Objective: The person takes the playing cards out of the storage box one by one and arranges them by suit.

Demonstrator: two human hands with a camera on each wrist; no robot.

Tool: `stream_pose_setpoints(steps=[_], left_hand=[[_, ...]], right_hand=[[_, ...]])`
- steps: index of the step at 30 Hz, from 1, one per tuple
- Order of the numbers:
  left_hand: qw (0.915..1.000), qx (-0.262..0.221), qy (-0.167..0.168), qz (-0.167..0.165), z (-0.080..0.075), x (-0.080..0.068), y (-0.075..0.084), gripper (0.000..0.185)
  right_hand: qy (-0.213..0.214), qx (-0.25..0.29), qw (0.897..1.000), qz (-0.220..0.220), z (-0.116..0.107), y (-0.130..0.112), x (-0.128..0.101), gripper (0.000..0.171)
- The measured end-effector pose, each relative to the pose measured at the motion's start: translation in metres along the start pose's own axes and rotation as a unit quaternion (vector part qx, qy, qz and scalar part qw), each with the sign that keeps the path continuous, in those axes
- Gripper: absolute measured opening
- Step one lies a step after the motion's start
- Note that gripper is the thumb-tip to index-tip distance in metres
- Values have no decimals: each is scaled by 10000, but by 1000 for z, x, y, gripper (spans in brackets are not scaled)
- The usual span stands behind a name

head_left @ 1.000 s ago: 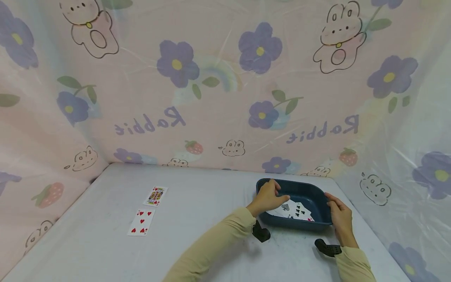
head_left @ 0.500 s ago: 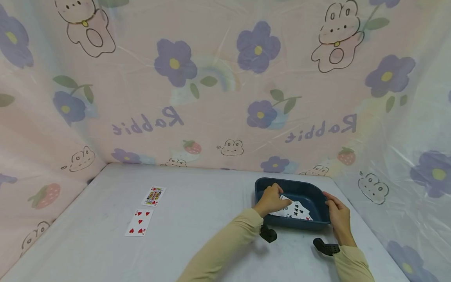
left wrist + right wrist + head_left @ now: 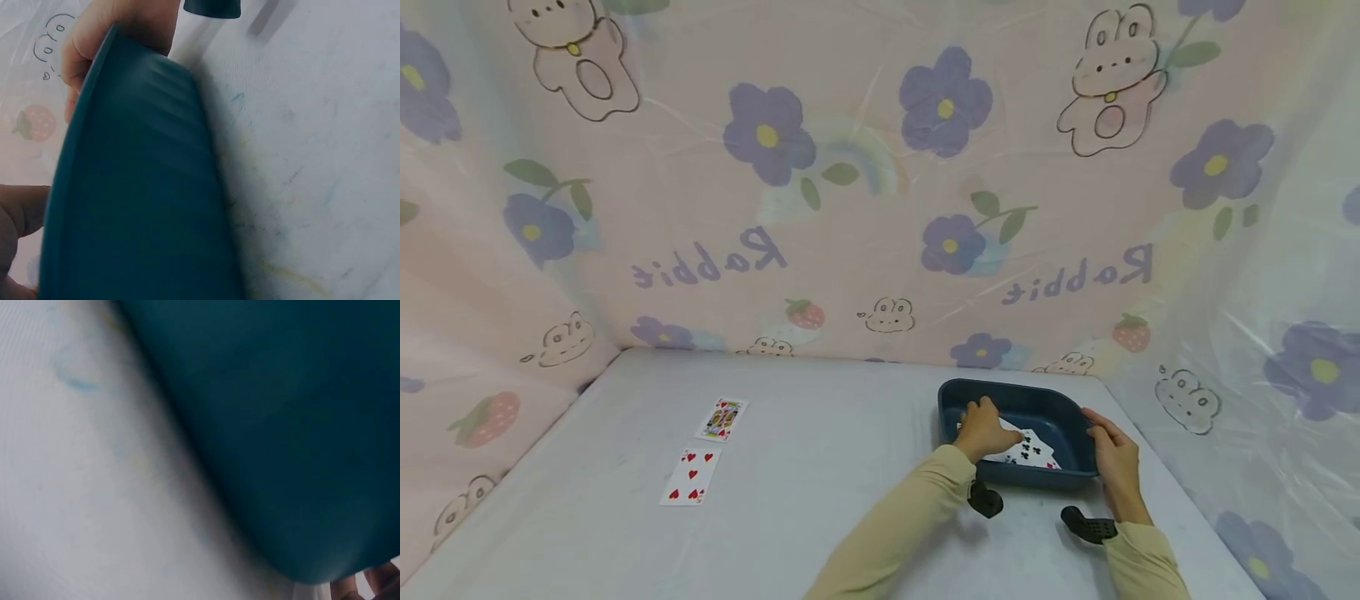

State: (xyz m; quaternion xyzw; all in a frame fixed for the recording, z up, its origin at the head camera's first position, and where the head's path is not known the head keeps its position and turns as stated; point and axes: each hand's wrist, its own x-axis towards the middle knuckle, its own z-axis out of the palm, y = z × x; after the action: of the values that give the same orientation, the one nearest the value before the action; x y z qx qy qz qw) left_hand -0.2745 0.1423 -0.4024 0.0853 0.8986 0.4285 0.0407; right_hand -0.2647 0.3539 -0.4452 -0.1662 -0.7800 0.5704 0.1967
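While gripped — tray (image 3: 1067, 421), both hands.

One dark blue tray (image 3: 1067, 479) sits on the table, two hands at it. Two playing cards (image 3: 691, 477) lie face up apart (one a face card); the tray's own cards (image 3: 1030, 450) overlap beyond counting.
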Motion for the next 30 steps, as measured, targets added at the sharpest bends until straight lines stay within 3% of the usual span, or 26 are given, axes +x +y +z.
stream_pose_setpoints(steps=[7, 19, 30], left_hand=[[9977, 525, 33, -435, 7, 4, 0, 62], [9905, 1170, -190, -697, 11, 8, 2, 71], [9884, 1318, -280, -694, 16, 14, 1, 68]], right_hand=[[-4, -45, 10000, 82, 2, -1, 0, 43], [29, -77, 9999, 63, 1, 0, -1, 42], [-46, -20, 10000, 40, -1, -3, -4, 43]])
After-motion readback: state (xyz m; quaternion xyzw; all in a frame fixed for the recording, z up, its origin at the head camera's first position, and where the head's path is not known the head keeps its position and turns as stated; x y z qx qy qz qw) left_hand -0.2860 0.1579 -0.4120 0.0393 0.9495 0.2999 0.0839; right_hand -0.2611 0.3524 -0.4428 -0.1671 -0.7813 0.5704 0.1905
